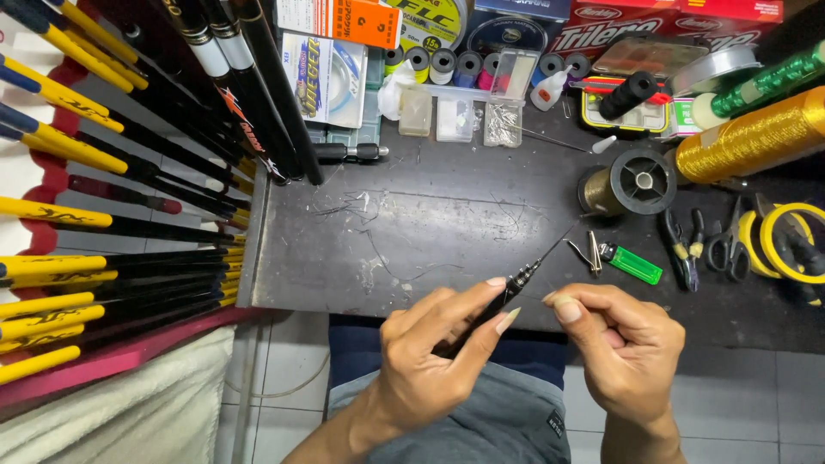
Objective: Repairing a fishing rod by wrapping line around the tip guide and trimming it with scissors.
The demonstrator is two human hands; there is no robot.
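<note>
My left hand (pixel 430 352) grips a thin black rod-like tool (pixel 516 283) between thumb and fingers, its fine metal tip pointing up and right over the dark worktable (pixel 430 223). My right hand (pixel 623 344) is just right of it, fingers curled, thumb and forefinger pinched near the tool's shaft; whether a fine thread is between them I cannot tell. A green lighter (pixel 632 264) and small metal clip (pixel 591 253) lie just beyond the tip.
Black and yellow fishing rods (pixel 112 215) lie stacked at left. Spools of gold thread (pixel 752 137), a dark line spool (pixel 636 182), pliers and scissors (pixel 705 245), yellow tape rolls (pixel 795 241), small clear boxes (pixel 455 116) and packages crowd the back and right.
</note>
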